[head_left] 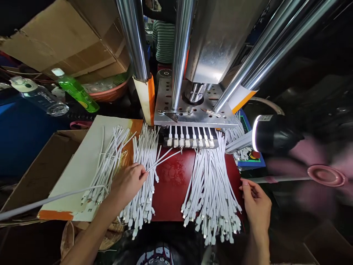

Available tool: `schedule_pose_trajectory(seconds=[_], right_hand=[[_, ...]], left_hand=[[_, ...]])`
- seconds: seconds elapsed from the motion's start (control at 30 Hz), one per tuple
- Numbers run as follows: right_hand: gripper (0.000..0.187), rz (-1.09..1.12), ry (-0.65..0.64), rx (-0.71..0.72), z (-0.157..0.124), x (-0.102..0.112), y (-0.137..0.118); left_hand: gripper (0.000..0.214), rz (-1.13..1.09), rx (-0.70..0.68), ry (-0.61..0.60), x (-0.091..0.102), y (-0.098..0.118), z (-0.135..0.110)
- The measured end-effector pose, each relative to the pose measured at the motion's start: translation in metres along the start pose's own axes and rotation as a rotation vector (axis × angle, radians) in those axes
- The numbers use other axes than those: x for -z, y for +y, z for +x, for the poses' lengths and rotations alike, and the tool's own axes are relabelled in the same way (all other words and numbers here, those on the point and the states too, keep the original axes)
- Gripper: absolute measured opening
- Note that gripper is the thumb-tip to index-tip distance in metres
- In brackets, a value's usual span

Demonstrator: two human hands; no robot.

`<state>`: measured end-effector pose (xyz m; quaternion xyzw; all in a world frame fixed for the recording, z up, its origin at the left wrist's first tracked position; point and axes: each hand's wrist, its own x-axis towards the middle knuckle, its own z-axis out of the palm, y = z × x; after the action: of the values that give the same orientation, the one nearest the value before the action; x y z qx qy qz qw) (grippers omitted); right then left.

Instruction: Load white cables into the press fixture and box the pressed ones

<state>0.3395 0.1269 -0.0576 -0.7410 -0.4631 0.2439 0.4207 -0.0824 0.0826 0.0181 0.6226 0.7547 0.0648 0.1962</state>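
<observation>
My left hand (127, 184) is closed in a pinch on a few white cables (162, 159) drawn out of the middle bundle (143, 173). These cables point toward the mould (190, 137) under the press. My right hand (256, 204) hovers beside the right bundle of white cables (212, 184), its fingers loosely curled and holding nothing. Several cable ends sit in a row in the mould's slots. Another bundle of cables (110, 162) lies on a cream board (82, 169) to the left.
The press with steel columns (135, 40) and a perforated plate (193, 106) stands behind the red work surface (171, 184). A lamp (270, 133) shines from the right. Bottles (74, 88), a cardboard box (41, 169) and a pink fan (325, 175) stand around. A person in a striped shirt (164, 40) is behind.
</observation>
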Motion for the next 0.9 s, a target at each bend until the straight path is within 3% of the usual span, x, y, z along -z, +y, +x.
schedule_pose_trajectory(seconds=[0.23, 0.43, 0.63, 0.77, 0.83, 0.9], right_hand=[[0.052, 0.013, -0.006, -0.004, 0.000, 0.000, 0.000], [0.049, -0.011, -0.011, -0.016, -0.002, 0.001, -0.003], [0.046, 0.008, -0.008, 0.017, -0.002, 0.000, -0.004], [0.047, 0.000, 0.005, 0.016, -0.002, 0.000, -0.003], [0.046, -0.008, 0.007, 0.008, -0.002, 0.000, -0.002], [0.045, -0.003, 0.006, 0.004, -0.001, 0.000, -0.001]], left_hand=[[0.022, -0.022, 0.010, 0.034, 0.004, -0.002, 0.003], [0.026, 0.012, -0.038, -0.029, 0.001, 0.000, 0.004], [0.027, -0.182, 0.008, 0.101, 0.006, -0.007, 0.003], [0.032, -0.380, 0.150, 0.135, 0.009, -0.018, 0.000], [0.031, -0.337, 0.209, 0.224, 0.007, -0.015, -0.003], [0.029, -0.354, 0.168, 0.336, 0.003, -0.001, -0.008]])
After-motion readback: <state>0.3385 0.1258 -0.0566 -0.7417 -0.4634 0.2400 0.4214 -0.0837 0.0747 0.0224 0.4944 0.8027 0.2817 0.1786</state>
